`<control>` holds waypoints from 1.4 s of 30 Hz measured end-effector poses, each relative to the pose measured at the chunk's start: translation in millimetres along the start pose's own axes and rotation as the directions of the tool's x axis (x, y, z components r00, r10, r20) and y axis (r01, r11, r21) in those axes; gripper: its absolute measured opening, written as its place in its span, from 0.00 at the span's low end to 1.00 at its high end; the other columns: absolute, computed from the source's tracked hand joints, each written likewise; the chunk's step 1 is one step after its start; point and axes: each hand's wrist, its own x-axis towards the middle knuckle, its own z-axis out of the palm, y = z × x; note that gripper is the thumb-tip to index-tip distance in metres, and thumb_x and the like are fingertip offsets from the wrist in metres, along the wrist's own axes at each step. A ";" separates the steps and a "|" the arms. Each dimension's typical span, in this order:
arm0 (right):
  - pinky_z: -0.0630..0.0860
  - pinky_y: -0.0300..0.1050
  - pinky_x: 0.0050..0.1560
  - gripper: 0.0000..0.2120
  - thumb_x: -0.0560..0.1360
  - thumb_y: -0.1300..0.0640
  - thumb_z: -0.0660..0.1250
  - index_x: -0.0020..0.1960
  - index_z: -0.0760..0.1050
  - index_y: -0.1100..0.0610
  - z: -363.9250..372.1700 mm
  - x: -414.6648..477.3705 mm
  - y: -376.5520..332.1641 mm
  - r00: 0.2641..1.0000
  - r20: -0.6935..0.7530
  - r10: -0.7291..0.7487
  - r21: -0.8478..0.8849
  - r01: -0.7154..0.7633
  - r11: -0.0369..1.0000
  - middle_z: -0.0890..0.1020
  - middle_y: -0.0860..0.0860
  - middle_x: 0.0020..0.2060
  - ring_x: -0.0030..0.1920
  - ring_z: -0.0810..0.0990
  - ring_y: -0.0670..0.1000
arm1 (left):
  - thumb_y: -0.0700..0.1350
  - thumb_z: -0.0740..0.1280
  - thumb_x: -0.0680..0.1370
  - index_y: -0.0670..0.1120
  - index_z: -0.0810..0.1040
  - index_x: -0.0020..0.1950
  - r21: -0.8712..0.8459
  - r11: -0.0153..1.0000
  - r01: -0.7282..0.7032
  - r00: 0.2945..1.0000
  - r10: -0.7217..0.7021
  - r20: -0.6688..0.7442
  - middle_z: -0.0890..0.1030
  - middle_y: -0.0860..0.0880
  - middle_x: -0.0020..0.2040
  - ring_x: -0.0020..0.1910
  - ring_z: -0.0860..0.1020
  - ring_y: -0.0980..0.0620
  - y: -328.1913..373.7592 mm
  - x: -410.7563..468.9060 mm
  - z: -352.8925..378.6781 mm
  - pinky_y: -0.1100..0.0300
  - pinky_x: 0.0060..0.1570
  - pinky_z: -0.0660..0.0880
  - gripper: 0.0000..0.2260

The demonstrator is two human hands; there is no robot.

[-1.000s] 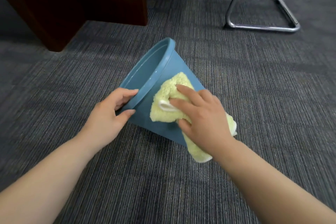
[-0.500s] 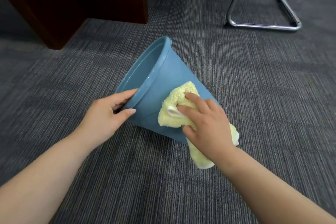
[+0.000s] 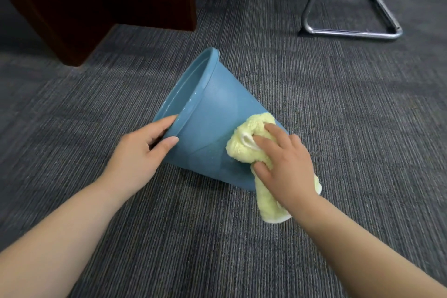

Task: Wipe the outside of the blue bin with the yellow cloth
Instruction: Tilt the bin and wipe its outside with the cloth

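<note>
The blue bin (image 3: pixel 212 123) lies tilted on its side on grey carpet, its open mouth facing left and away. My left hand (image 3: pixel 137 152) grips the bin's rim at the near edge, thumb outside and fingers over the lip. A fluffy yellow cloth (image 3: pixel 246 143) is pressed against the bin's outer wall close to its base, with a loose end hanging down to the carpet. My right hand (image 3: pixel 283 162) lies on top of the cloth, fingers curled into it. The bin's base is hidden behind the cloth and hand.
A dark wooden desk panel (image 3: pixel 101 7) stands at the back left. A chrome chair base (image 3: pixel 348 7) rests on the carpet at the back right. Grey striped carpet (image 3: pixel 217 249) surrounds the bin.
My right hand has slid the cloth down the bin's wall from near the rim toward the base. The left hand keeps its grip on the rim.
</note>
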 end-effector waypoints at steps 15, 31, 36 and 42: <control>0.76 0.53 0.38 0.22 0.54 0.63 0.76 0.48 0.79 0.58 10.8 -15.2 5.6 0.993 0.066 -0.101 -0.053 0.104 0.993 0.80 0.60 0.53 0.39 0.78 0.61 | 0.38 0.63 0.73 0.56 0.68 0.61 -0.034 0.994 0.104 0.994 -0.105 -0.029 0.75 0.58 0.56 0.55 0.75 0.61 -8.3 1.9 -1.2 0.81 0.53 0.64 0.20; 0.76 0.53 0.37 0.22 0.53 0.62 0.77 0.47 0.80 0.57 11.4 -20.5 20.8 0.975 0.185 -0.126 -0.063 0.139 0.988 0.81 0.59 0.52 0.38 0.78 0.60 | 0.35 0.62 0.74 0.47 0.69 0.63 0.003 0.992 0.124 0.989 -0.123 -0.087 0.74 0.57 0.54 0.48 0.74 0.68 -7.5 2.1 -1.7 0.85 0.45 0.63 0.19; 0.70 0.54 0.48 0.20 0.63 0.63 0.71 0.55 0.76 0.57 11.9 -12.5 47.7 0.980 0.122 0.155 -0.065 -0.148 0.987 0.75 0.59 0.61 0.48 0.73 0.63 | 0.35 0.62 0.73 0.44 0.68 0.64 -0.040 0.987 0.154 0.985 -0.157 -0.074 0.73 0.52 0.56 0.48 0.75 0.64 -8.8 5.8 0.7 0.84 0.46 0.64 0.19; 0.71 0.54 0.45 0.20 0.62 0.64 0.72 0.53 0.77 0.58 16.8 -23.6 57.3 0.978 0.141 0.155 -0.100 -0.142 0.985 0.76 0.60 0.59 0.46 0.74 0.64 | 0.35 0.62 0.74 0.44 0.69 0.64 -0.031 0.986 0.165 0.983 -0.167 -0.081 0.74 0.50 0.56 0.53 0.73 0.55 -8.6 4.4 0.3 0.84 0.47 0.64 0.19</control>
